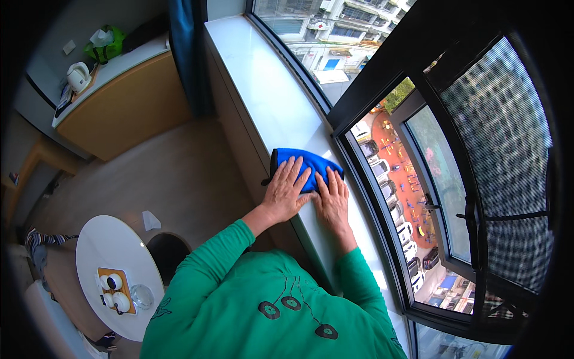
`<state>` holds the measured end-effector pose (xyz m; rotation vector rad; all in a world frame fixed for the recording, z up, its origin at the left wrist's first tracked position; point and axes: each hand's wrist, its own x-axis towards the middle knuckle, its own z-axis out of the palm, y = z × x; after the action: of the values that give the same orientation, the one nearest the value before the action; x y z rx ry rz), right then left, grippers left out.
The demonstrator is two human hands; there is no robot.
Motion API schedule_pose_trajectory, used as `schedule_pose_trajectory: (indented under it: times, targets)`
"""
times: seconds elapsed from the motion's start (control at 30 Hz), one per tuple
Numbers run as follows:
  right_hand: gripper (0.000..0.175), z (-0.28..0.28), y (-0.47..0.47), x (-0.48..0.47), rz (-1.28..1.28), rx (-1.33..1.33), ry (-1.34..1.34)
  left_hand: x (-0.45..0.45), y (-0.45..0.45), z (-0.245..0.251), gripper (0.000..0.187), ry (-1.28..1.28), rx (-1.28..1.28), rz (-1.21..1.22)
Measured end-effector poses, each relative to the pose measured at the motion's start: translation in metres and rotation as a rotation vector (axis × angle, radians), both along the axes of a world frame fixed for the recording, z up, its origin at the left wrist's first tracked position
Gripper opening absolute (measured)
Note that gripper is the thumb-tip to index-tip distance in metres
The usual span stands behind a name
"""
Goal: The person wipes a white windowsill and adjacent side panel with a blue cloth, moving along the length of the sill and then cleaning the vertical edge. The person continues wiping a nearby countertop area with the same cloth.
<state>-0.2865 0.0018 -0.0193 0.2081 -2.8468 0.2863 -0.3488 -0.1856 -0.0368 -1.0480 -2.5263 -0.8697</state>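
Observation:
A blue cloth with black edging (309, 157) lies spread across the white windowsill (269, 89). Pressing flat on its left part is my left hand (284, 188), fingers slightly apart. Beside it, my right hand (332, 193) rests with its fingers on the cloth's right part, and its palm reaches past the near edge over the sill. The two thumbs meet or nearly meet. Neither hand visibly grips the cloth; what lies under the palms is hidden.
Right of the sill runs a dark window frame (372, 202), with a window panel (441, 179) swung outward. At lower left stands a round white table (89, 242) bearing a tray with a teapot and cups. A white kettle (79, 77) stands on the counter (130, 56). A blue curtain (190, 58) hangs beside the sill.

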Motion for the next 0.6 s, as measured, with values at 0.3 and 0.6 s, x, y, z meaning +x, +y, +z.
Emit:
schedule_pose_trajectory:
  times: [0.3,0.6]
  targets:
    - [0.053,-0.006,-0.024,-0.03,0.053,-0.036,-0.03,0.004,-0.005,-0.018,0.073,-0.05,0.14,0.176]
    - [0.052,-0.001,-0.051,-0.039,0.165,0.021,-0.091,0.024,0.003,-0.047,0.096,-0.548,0.655,0.152]
